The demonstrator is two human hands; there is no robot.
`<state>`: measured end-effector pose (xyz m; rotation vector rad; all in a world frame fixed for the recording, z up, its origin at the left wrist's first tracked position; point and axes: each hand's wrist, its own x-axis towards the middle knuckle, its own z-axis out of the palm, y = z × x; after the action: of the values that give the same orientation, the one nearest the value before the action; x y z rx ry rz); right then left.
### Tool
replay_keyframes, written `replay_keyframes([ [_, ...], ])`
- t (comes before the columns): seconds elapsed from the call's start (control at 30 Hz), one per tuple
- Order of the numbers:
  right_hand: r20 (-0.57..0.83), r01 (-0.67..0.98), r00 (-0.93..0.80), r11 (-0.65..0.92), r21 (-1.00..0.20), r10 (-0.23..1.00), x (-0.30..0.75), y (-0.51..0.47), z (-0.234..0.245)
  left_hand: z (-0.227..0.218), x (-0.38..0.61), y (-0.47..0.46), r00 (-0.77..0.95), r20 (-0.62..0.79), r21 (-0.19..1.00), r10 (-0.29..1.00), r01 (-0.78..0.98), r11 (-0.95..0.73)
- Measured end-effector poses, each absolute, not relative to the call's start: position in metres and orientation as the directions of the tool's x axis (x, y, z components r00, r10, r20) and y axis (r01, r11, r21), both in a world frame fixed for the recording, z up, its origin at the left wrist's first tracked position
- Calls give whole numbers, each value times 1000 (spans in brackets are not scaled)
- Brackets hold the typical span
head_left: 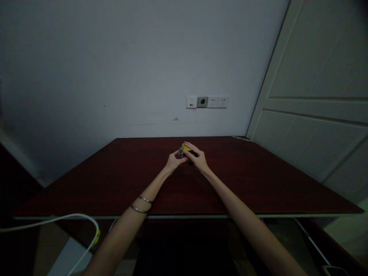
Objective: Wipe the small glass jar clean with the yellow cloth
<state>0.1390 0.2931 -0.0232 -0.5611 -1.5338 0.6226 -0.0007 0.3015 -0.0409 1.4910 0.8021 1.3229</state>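
Both hands close on one small object at the middle of the dark red table (pixel 258 180): the right hand (pixel 197 158) wraps over the top of a yellow-and-black thing (pixel 186 148), while the left hand (pixel 173 161) pinches a small silvery piece (pixel 181 154) at its nine o'clock end. The two pieces touch, held just above the tabletop, or perhaps resting on it; I cannot tell which from where I stand. It looks to me like a fitting or twisting step, one part being worked against the other, so the next move would call for a steady hold from the right and a fine turn or pull from the left fingers.

Two thin bangles (pixel 140 204) sit on the left forearm. At twelve o'clock on the wall runs a strip of sockets (pixel 207 102); a white cable (pixel 71 220) loops at eight o'clock, below the table edge. A panelled door (pixel 316 107) stands at two o'clock. No brand, label or writing can be read; the light is too dim.
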Motion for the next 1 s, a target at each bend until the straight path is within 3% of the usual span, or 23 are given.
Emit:
replay_keyframes([
  [0.1, 668, -44, 19, 668, -743, 744, 138, 296, -26, -41, 0, 302, 218, 370, 929, 903, -98, -357],
  [0.2, 510, -158, 109, 522, -838, 853, 139, 304, -32, -43, 2, 301, 262, 375, 926, 889, -64, -372],
  [0.33, 378, -312, 144, 405, -860, 915, 140, 314, -38, -47, 5, 301, 266, 359, 928, 895, -4, -372],
  [0.5, 506, -125, 120, 519, -846, 854, 137, 307, -36, -52, 5, 306, 240, 399, 899, 885, 90, -429],
  [0.63, 713, 110, -5, 709, -697, 701, 137, 291, -30, -54, 4, 310, 186, 417, 881, 889, 155, -446],
  [0.73, 778, 179, -112, 783, -596, 618, 139, 286, -28, -55, 3, 311, 168, 421, 882, 891, 153, -445],
  [0.83, 736, 152, -91, 739, -656, 671, 141, 293, -29, -55, 3, 310, 181, 432, 875, 883, 153, -460],
  [1.0, 493, -20, 45, 494, -869, 869, 143, 312, -34, -58, 5, 308, 175, 432, 874, 885, 160, -459],
])
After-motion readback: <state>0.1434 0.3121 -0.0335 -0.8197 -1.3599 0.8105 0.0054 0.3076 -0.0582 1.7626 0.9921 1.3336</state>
